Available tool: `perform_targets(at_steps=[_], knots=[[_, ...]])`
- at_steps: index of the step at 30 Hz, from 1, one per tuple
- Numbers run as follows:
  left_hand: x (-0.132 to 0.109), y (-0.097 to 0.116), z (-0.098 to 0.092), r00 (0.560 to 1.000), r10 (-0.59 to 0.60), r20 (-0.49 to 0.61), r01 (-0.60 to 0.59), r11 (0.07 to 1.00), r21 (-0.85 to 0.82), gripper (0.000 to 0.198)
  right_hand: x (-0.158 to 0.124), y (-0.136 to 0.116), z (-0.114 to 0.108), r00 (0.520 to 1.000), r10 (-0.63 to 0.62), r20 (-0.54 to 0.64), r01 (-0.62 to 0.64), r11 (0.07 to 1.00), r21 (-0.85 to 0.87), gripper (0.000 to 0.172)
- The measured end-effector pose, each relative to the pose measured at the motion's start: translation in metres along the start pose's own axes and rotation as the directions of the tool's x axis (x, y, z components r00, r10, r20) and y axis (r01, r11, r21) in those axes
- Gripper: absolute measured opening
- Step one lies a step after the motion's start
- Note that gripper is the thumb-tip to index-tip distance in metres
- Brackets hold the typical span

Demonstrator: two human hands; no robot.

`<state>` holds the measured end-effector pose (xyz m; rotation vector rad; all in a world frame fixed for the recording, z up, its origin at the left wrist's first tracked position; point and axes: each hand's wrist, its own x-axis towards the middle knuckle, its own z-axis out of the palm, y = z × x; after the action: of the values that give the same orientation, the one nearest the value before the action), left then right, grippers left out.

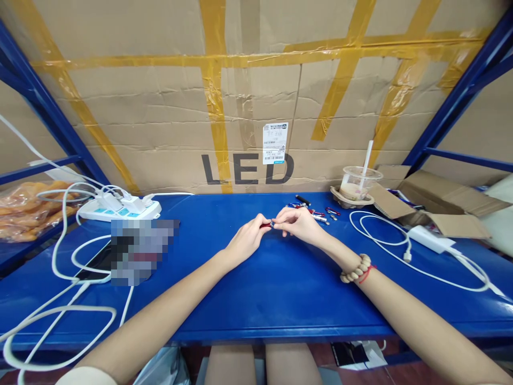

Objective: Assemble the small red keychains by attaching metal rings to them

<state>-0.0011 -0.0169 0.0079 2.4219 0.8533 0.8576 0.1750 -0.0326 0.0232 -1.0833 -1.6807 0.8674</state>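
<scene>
Red piece (265,225) is pinched by left hand (246,238) and right hand (300,223), seemingly unfinished, with loose parts (319,217) left nearer the cup (355,188).

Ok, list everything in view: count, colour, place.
Small piece: one, red, centre
Parts: several, multicoloured, centre-right
Table: one, blue, centre
Cardboard: one, brown, back
Label: one, white, back
Power strip: one, white, left
Phone: one, dark, left
Cables: several, white, sides
Adapter: one, white, right
Cup: one, clear, right
Tray: one, brown, right
Carton: one, brown, right
Bagged items: several, orange, left
Posts: two, blue, sides
Bracelet: one, beige, right wrist
Left hand: one, bare, centre
Right hand: one, bare, centre
Legs: two, bare, below
</scene>
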Motion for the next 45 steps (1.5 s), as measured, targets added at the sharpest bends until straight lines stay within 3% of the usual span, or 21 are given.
perform_targets(at_steps=[12, 21, 31, 45], knots=[[0.0017, -0.0049, 0.0027, 0.999, 0.037, -0.027, -0.036, 0.999, 0.030, 0.006, 0.0018, 0.0077, -0.0020, 1.000, -0.026, 0.016, 0.027, 0.998, -0.049, 0.031], [0.0021, -0.0022, 0.0018, 0.999, 0.034, -0.022, -0.032, 0.997, 0.066, 0.007, 0.0023, -0.0003, -0.0008, 0.998, 0.059, 0.005, -0.058, 0.996, -0.065, 0.036], [0.0026, -0.0014, 0.0012, 0.999, 0.035, -0.014, -0.034, 0.997, 0.071, 0.005, 0.0034, 0.0072, -0.0064, 0.984, 0.168, 0.064, -0.162, 0.983, -0.085, 0.037], [0.0009, -0.0002, 0.0005, 0.998, 0.054, -0.020, -0.052, 0.996, 0.071, 0.007, 0.0036, 0.0031, -0.0053, 0.967, 0.221, 0.126, -0.217, 0.975, -0.044, 0.042]])
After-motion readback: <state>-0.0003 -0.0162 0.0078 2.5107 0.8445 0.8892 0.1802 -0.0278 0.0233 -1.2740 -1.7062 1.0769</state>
